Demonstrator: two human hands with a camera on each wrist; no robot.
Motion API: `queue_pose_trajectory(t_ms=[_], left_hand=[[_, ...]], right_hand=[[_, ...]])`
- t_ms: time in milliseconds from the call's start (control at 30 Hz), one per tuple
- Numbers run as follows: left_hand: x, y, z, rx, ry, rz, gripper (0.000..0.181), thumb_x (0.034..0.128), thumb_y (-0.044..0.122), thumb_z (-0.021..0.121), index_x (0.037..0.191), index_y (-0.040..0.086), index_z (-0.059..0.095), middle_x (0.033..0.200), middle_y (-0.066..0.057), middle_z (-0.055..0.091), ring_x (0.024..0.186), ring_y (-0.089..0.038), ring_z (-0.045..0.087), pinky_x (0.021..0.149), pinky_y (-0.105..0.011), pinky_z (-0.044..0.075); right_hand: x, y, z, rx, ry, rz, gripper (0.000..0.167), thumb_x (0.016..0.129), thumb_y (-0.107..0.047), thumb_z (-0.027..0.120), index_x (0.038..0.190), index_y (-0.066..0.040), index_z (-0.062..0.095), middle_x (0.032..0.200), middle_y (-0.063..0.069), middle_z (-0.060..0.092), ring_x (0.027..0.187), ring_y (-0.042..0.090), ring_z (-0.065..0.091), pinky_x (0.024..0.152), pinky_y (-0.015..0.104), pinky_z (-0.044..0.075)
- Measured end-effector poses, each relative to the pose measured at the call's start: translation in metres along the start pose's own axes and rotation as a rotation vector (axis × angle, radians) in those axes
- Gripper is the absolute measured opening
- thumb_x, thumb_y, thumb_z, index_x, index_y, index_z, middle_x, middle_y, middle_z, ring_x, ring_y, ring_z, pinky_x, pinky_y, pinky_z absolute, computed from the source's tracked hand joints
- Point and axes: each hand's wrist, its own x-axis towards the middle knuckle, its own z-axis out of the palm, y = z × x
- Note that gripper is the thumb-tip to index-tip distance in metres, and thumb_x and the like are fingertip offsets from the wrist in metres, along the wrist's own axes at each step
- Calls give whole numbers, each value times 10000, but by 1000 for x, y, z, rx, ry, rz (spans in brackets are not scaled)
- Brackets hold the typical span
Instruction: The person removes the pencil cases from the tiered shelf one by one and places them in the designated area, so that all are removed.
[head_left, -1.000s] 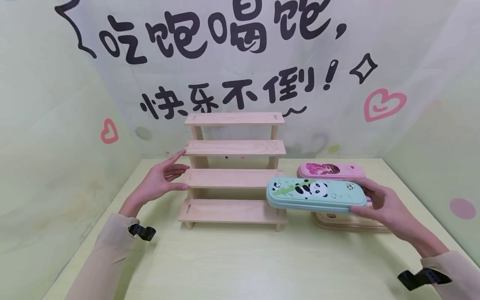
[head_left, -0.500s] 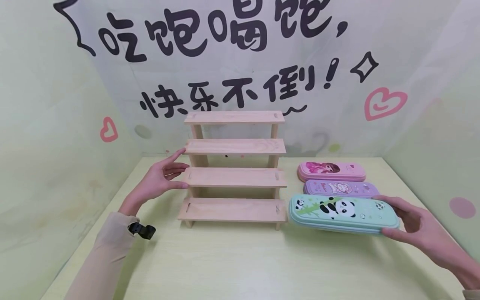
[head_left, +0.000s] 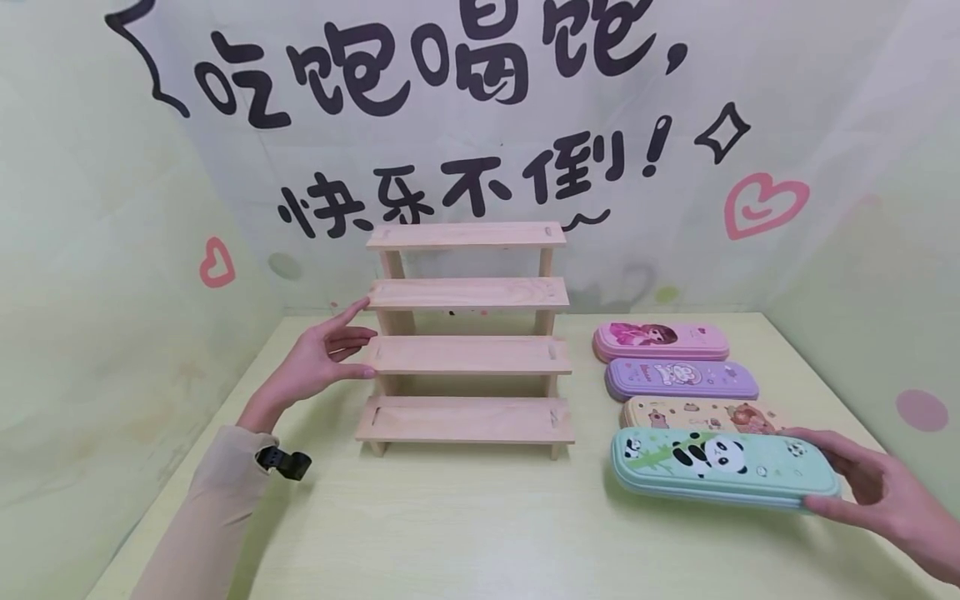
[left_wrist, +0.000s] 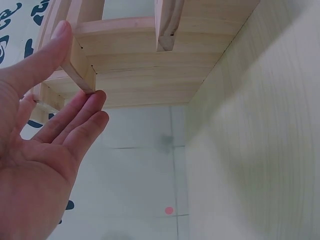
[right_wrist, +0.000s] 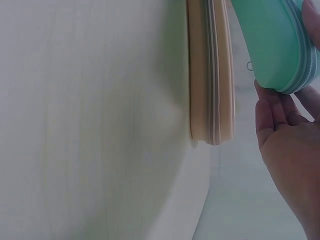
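Note:
My right hand (head_left: 885,496) grips the right end of a mint-green pencil case (head_left: 723,471) with a panda on its lid. In the right wrist view, the green case (right_wrist: 272,42) is raised off the table, with fingers under its end. Just behind it lies a cream pencil case (head_left: 697,412), partly covered by the green one in the head view. My left hand (head_left: 311,358) touches the left side of a four-step wooden display rack (head_left: 468,354). Its fingers are mostly straight, as the left wrist view of the hand (left_wrist: 45,165) shows.
A purple pencil case (head_left: 682,379) and a pink pencil case (head_left: 660,340) lie in a row behind the cream one, to the right of the rack. Pale walls with a printed cloth (head_left: 480,125) enclose the back and sides of the light table (head_left: 450,525).
The green pencil case has moved in my right hand, from beside the rack rightward and toward me, uncovering the purple and cream cases. My left hand has stayed at the rack.

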Motion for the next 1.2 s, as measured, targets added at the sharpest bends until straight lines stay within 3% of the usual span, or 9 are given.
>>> queue_pose_trajectory(t_ms=[333,567,867,1200], left_hand=[[0,-2,-1,21,6,0,1092,808,50,926,1667,352,323,1428,-205,612,1337,-345,588,1102,-343,497],[0,-1,-1,13,5,-1,1093,806,39,925,1666,350,327,1426,-200,614,1339,-341,586,1094,-312,502],[1,-1,-2,11,2,5,1093,807,43,925,1667,349,325,1426,-207,611,1340,-352,584,1106,-350,494],[1,-1,-1,19,1,1,1087,809,61,927,1666,356,325,1427,-207,610,1332,-350,588,1100,-330,498]], right_hand=[[-16,22,-6,-41,-6,5,744,800,294,673,1489,76,494,1270,14,686,1082,83,610,817,133,497],[-20,35,-12,-45,-32,-6,762,814,295,669,1516,81,466,1356,-102,647,1145,21,588,832,105,513],[-18,42,-17,-154,-43,-24,793,758,244,763,1487,54,514,1370,-187,594,1094,3,605,868,47,461],[-12,45,-21,-206,-58,-43,798,722,188,831,1452,46,542,1297,-153,629,1051,23,608,879,34,439]])
